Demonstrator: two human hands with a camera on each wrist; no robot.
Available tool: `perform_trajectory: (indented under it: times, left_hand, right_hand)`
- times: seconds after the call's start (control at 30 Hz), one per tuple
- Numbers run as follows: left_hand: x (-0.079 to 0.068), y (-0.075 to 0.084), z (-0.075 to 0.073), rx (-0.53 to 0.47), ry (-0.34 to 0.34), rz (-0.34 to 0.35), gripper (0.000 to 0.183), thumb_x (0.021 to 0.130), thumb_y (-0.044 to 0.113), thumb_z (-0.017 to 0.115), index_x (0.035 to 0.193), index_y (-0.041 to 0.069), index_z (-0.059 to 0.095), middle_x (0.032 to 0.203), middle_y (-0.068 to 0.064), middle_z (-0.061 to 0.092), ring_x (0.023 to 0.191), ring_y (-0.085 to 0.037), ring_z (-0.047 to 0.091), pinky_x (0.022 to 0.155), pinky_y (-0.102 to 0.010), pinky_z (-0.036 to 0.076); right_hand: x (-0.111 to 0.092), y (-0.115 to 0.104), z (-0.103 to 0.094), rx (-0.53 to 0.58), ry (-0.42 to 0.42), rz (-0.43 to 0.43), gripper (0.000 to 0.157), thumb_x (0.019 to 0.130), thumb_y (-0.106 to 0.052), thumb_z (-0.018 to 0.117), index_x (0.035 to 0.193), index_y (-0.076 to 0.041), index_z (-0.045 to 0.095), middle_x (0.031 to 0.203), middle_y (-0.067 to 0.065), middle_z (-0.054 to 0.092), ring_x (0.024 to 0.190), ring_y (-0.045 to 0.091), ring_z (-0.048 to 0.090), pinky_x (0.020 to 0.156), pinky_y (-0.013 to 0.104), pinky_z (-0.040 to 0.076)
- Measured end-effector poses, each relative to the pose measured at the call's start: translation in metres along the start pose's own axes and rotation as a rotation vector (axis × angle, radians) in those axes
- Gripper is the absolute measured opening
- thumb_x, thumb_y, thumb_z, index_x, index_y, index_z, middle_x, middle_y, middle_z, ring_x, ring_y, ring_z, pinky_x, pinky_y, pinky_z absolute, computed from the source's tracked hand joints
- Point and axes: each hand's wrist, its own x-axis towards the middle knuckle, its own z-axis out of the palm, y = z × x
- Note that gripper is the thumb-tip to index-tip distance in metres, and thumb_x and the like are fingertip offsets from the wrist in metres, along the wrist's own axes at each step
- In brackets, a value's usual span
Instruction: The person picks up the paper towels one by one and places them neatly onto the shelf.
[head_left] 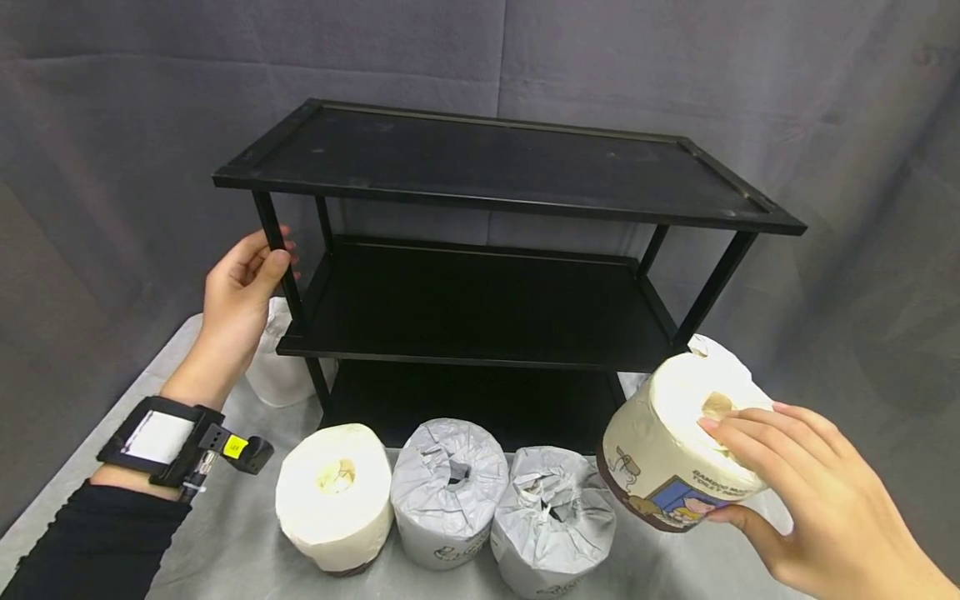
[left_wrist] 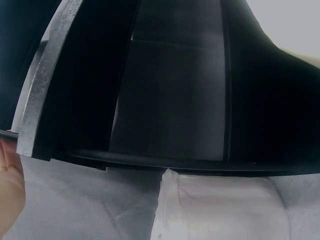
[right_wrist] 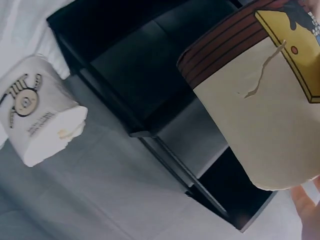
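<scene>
A black three-tier rack [head_left: 480,167] stands at the centre of the head view. My left hand [head_left: 243,279] grips its front left post [head_left: 272,221], thumb in front and fingers behind. At the right, my right hand [head_left: 817,492] holds a cream wrapped toilet roll [head_left: 660,450], thumb low on its side and fingers over the top by the core hole. That roll is tilted, in front of the rack's right end. Its printed wrapper [right_wrist: 260,115] fills the upper right of the right wrist view, showing a brown band and a torn line.
In front of the rack stand another cream roll [head_left: 333,508] and two grey-wrapped rolls [head_left: 450,492], [head_left: 553,525]. A white-wrapped roll [head_left: 281,371] sits beside the rack's left end, another roll [head_left: 723,354] by its right end. Grey cloth [head_left: 420,50] hangs behind.
</scene>
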Motion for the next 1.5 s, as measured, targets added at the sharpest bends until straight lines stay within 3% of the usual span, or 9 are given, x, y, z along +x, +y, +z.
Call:
perform_trajectory:
  times: [0.23, 0.4, 0.63, 0.83, 1.13, 1.5]
  left_hand:
    - [0.001, -0.001, 0.002, -0.08, 0.011, -0.058, 0.025, 0.087, 0.008, 0.06, 0.112, 0.008, 0.065, 0.096, 0.006, 0.066, 0.089, -0.008, 0.06, 0.079, -0.011, 0.051]
    - [0.0, -0.003, 0.003, -0.087, 0.013, -0.059, 0.026, 0.087, 0.008, 0.06, 0.112, 0.008, 0.065, 0.096, 0.005, 0.066, 0.088, -0.008, 0.061, 0.079, -0.011, 0.052]
    - [-0.003, -0.002, 0.001, -0.073, 0.031, -0.047, 0.026, 0.087, 0.01, 0.059, 0.112, 0.007, 0.065, 0.095, 0.005, 0.065, 0.088, -0.008, 0.06, 0.073, -0.012, 0.054]
    - [-0.004, -0.002, 0.0, -0.063, 0.042, -0.041, 0.025, 0.087, 0.01, 0.06, 0.111, 0.008, 0.065, 0.094, 0.005, 0.065, 0.087, -0.008, 0.059, 0.071, -0.012, 0.054]
    - [-0.003, 0.0, 0.001, -0.054, 0.039, -0.056, 0.027, 0.087, 0.011, 0.06, 0.113, 0.008, 0.064, 0.096, 0.006, 0.065, 0.089, -0.008, 0.059, 0.073, -0.011, 0.053]
    - [-0.004, 0.0, 0.003, -0.071, 0.04, -0.064, 0.025, 0.087, 0.01, 0.06, 0.112, 0.009, 0.065, 0.094, 0.006, 0.066, 0.088, -0.008, 0.059, 0.072, -0.012, 0.053]
  right_hand:
    - [0.025, 0.006, -0.002, -0.035, 0.056, -0.05, 0.054, 0.095, -0.045, 0.042, 0.11, 0.001, 0.066, 0.094, 0.017, 0.069, 0.094, 0.027, 0.054, 0.115, 0.026, 0.026]
    - [0.037, 0.01, -0.002, -0.053, 0.067, -0.068, 0.049, 0.094, -0.039, 0.042, 0.112, 0.0, 0.066, 0.093, 0.016, 0.07, 0.093, 0.028, 0.056, 0.113, 0.026, 0.027]
    - [0.05, 0.014, -0.001, -0.07, 0.058, -0.075, 0.048, 0.076, -0.027, 0.054, 0.115, -0.001, 0.065, 0.096, 0.017, 0.07, 0.096, 0.03, 0.056, 0.104, 0.038, 0.034]
    - [0.06, 0.016, 0.001, -0.076, 0.054, -0.077, 0.052, 0.07, -0.024, 0.057, 0.116, -0.002, 0.064, 0.097, 0.016, 0.07, 0.096, 0.031, 0.057, 0.094, 0.046, 0.037]
    - [0.072, 0.025, 0.003, -0.092, 0.001, -0.055, 0.067, 0.053, -0.004, 0.066, 0.12, -0.002, 0.062, 0.1, 0.019, 0.069, 0.098, 0.034, 0.056, 0.089, 0.052, 0.04]
    - [0.08, 0.042, 0.014, -0.096, -0.135, 0.007, 0.079, 0.052, -0.001, 0.077, 0.128, -0.005, 0.056, 0.111, 0.017, 0.066, 0.108, 0.033, 0.052, 0.093, 0.047, 0.039]
